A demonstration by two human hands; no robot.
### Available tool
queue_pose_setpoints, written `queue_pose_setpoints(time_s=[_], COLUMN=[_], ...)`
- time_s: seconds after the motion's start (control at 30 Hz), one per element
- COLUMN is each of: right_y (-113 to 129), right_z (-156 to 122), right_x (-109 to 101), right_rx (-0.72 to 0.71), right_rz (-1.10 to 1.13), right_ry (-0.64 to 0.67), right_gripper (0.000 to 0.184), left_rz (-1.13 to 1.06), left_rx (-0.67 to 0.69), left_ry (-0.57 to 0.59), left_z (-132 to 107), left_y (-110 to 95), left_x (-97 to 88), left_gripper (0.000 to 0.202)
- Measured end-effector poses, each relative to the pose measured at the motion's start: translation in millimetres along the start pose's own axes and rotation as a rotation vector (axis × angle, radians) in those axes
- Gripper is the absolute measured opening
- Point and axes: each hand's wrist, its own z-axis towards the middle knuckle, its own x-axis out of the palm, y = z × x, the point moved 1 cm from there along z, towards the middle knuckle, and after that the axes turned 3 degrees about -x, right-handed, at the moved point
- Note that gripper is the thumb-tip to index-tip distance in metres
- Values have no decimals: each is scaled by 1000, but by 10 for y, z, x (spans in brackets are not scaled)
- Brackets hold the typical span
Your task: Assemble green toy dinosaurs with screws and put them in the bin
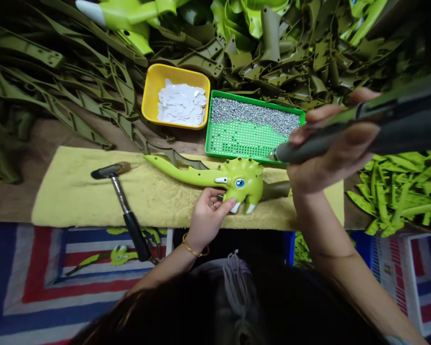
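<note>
A lime-green toy dinosaur [237, 179] with a blue eye, white horns and a long tail lies on a yellow towel [75, 191]. My left hand [208, 215] presses on the toy's head from the near side, fingers curled against it. My right hand [330, 148] is wrapped round a dark electric screwdriver [380, 124]. Its tip sits over the near edge of a green screw tray [244, 139].
A yellow bowl [153, 91] holds white pieces. A hammer [124, 201] lies on the towel at left. Piles of olive and lime plastic parts [273, 43] fill the far side. More lime parts [398, 191] lie at right. Striped crates stand below the bench edge.
</note>
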Motion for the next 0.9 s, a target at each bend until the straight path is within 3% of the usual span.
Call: queue_pose_setpoints(time_s=[0.07, 0.17, 0.27, 0.33, 0.47, 0.6, 0.73, 0.8, 0.9], right_y=[-206, -496, -595, -575, -526, -543, -522, -407, -47], right_z=[76, 74, 13, -16, -43, -73, -17, 56, 99], right_x=[14, -5, -42, -41, 3, 4, -3, 0, 6], right_rx=[-35, 25, 39, 49, 91, 22, 1, -12, -49], right_rz=[-127, -277, -299, -281, -235, -255, -57, 64, 159], right_ry=[-51, 59, 56, 19, 71, 24, -17, -46, -109], right_gripper=[45, 59, 61, 56, 55, 51, 35, 28, 25], left_rz=[-11, -19, -7, -1, 0, 1, 0, 0, -2], left_rx=[-7, -19, -16, -12, -19, -15, 14, 22, 7], left_ry=[13, 22, 25, 21, 21, 11, 25, 44, 94], left_z=[5, 14, 14, 11, 7, 14, 24, 20, -11], left_y=[-1, 2, 1, -1, 2, 19, 25, 14, 0], left_x=[-4, -7, -7, -7, -4, -3, -9, -12, -3], left_gripper=[54, 55, 53, 52, 53, 53, 54, 54, 57])
